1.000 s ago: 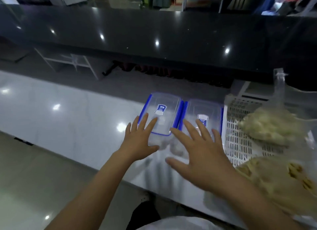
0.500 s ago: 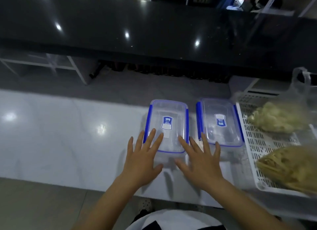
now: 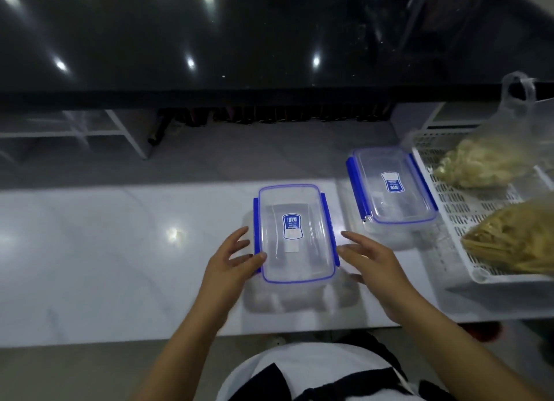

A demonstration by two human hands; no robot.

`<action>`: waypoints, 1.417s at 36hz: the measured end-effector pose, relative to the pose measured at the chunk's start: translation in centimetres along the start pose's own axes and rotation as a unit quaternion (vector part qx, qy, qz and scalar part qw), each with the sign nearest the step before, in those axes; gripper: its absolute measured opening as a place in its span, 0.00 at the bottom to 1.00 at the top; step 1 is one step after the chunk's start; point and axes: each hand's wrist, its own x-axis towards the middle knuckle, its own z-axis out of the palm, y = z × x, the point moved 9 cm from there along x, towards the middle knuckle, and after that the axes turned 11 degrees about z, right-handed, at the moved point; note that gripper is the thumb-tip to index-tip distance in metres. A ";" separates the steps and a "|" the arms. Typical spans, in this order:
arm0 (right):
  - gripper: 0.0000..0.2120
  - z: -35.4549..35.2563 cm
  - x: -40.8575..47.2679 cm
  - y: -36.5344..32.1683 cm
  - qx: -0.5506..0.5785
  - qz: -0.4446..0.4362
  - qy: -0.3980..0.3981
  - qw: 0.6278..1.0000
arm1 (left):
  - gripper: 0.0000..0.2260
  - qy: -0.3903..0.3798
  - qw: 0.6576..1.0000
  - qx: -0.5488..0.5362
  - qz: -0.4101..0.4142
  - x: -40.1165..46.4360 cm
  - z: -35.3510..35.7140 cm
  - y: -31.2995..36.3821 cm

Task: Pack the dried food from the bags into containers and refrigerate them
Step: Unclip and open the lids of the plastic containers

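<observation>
Two clear lidded containers with blue clips and blue labels sit on the white counter. The near container lies between my hands. My left hand is at its left side, thumb touching the blue clip, fingers spread and fairly straight. My right hand is at its right side, fingertips by the right clip, fingers relaxed. The second container stands further back on the right, next to the white basket. A bag of pale dried food and a bag of yellow dried strips lie in the basket.
The white perforated basket sits at the counter's right end. A black glossy raised counter runs across the back. The white counter stretches to the left. Its front edge is just below my wrists.
The near container has come towards me and away from the second one. My hands have gone from flat in front of the containers to either side of the near one.
</observation>
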 end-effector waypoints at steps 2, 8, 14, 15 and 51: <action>0.17 0.1 0.5 0.3 0.036 0.035 -0.018 0.999 | 0.22 -0.012 0.997 -0.060 -0.045 0.6 0.3 -0.9; 0.13 0.3 1.3 0.8 0.047 0.039 -0.023 0.998 | 0.21 -0.030 0.991 -0.111 -0.066 0.8 0.7 -1.7; 0.14 0.7 1.7 1.5 0.092 0.060 -0.051 0.993 | 0.20 -0.044 0.985 -0.148 -0.082 0.7 0.8 -2.2; 0.14 0.7 1.7 1.7 0.096 0.062 -0.052 0.992 | 0.20 -0.045 0.984 -0.148 -0.083 0.8 0.8 -2.3; 0.45 2.1 -0.6 0.7 -0.328 -0.157 -0.052 0.930 | 0.48 -0.166 0.936 0.238 0.198 -1.1 2.8 0.6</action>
